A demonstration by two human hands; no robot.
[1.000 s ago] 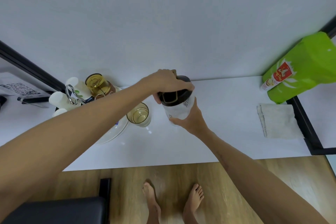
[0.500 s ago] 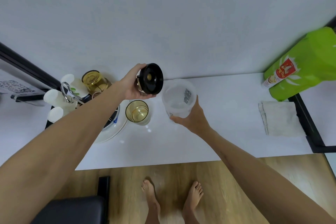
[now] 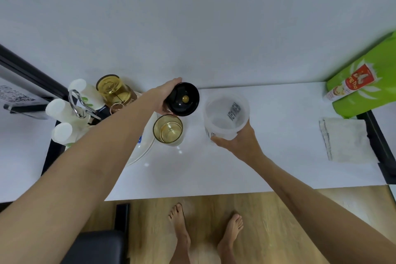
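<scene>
My right hand (image 3: 237, 143) grips a translucent plastic shaker cup (image 3: 225, 118) from below; it stands open-topped on the white table (image 3: 267, 156). My left hand (image 3: 165, 96) holds the cup's black lid (image 3: 184, 102) off to the left, its underside with a yellow dot turned toward me. Just below the lid stands an amber drinking glass (image 3: 168, 130).
At the left are a white plate (image 3: 142, 150), a second amber glass (image 3: 113, 90), white bottles (image 3: 62, 111) and a metal clip. A folded cloth (image 3: 345, 141) and a green bag (image 3: 364, 85) lie at the right. A black stool (image 3: 96, 246) stands below the table edge.
My left hand took the black lid off the shaker cup and carried it left, turning its underside up. My right hand kept holding the cup.
</scene>
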